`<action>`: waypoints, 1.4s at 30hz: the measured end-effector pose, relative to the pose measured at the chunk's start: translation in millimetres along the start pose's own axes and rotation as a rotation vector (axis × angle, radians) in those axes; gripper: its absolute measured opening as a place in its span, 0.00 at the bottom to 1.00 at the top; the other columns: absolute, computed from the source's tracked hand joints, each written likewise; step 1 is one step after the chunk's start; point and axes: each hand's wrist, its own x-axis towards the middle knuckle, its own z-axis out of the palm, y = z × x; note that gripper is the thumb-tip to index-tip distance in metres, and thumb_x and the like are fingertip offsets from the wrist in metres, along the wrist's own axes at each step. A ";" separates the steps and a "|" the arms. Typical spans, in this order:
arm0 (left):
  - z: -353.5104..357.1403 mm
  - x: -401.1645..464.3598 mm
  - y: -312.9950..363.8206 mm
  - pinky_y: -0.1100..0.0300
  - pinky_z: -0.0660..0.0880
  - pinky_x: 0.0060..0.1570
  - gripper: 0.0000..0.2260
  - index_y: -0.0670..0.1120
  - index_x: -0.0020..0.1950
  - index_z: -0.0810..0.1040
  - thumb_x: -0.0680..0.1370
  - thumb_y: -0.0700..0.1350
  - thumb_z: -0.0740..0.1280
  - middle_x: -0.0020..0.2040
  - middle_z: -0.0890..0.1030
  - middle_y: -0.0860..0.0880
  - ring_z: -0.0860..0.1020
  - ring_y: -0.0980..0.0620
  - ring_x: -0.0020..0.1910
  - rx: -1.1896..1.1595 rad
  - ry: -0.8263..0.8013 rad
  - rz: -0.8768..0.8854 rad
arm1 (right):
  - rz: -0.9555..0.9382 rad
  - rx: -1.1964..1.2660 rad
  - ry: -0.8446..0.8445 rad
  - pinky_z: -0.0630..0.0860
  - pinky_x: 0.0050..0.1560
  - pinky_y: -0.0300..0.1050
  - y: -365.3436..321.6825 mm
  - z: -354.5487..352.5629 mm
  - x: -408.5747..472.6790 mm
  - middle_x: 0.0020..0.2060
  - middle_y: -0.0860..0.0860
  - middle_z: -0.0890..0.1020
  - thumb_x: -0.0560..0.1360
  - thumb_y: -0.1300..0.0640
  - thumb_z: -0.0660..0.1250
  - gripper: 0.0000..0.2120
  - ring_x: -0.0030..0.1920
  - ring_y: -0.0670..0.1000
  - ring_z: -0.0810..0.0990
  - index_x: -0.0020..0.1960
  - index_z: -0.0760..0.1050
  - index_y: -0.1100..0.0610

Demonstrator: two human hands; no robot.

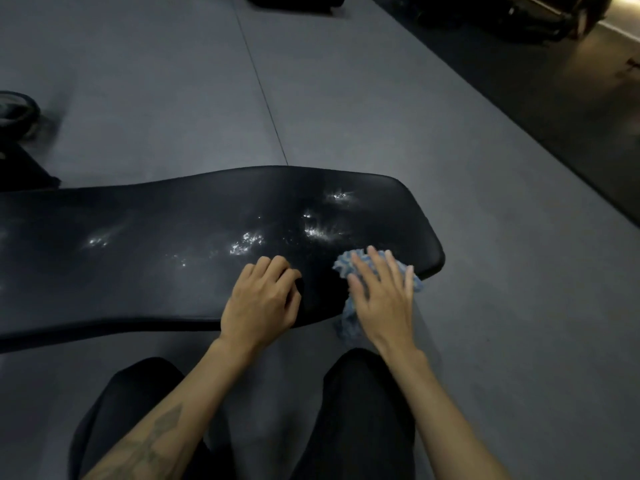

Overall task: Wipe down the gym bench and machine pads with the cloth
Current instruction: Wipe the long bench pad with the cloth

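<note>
A long black padded gym bench [166,244] lies across the view, its rounded end at the right. Wet, shiny droplet patches speckle its top. A crumpled blue and white cloth [346,265] lies on the bench's near right corner and hangs over the edge. My right hand [381,296] presses flat on the cloth with straight, spread fingers. To its left, my left hand [263,299] rests on the pad near the front edge, its fingers curled under, holding nothing that I can see.
Grey rubber floor mats [173,81] with a seam surround the bench. A dark weight plate and stand [17,116] sit at the far left. Dark equipment [298,0] lines the top edge. My knees in black trousers [363,403] are below the bench.
</note>
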 end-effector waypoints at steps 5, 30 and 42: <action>2.1 -0.7 -1.0 0.50 0.74 0.49 0.13 0.44 0.58 0.82 0.78 0.46 0.64 0.57 0.81 0.46 0.78 0.44 0.54 0.008 -0.038 0.056 | -0.156 -0.010 -0.061 0.46 0.79 0.62 -23.3 5.8 -27.6 0.81 0.48 0.58 0.83 0.41 0.49 0.26 0.81 0.53 0.50 0.80 0.60 0.46; 7.0 -6.0 -1.5 0.51 0.74 0.44 0.10 0.42 0.55 0.83 0.77 0.42 0.65 0.55 0.83 0.45 0.79 0.44 0.48 0.028 0.045 0.174 | -0.301 -0.117 -0.135 0.53 0.78 0.62 36.0 -10.6 17.1 0.79 0.45 0.61 0.83 0.37 0.47 0.26 0.80 0.51 0.56 0.79 0.62 0.42; 2.0 -1.4 5.6 0.51 0.72 0.41 0.09 0.44 0.53 0.81 0.78 0.42 0.63 0.46 0.79 0.47 0.76 0.45 0.42 0.044 0.008 0.109 | -0.317 -0.100 -0.052 0.56 0.77 0.58 34.5 -4.6 13.2 0.78 0.47 0.65 0.83 0.38 0.48 0.26 0.79 0.53 0.61 0.77 0.66 0.45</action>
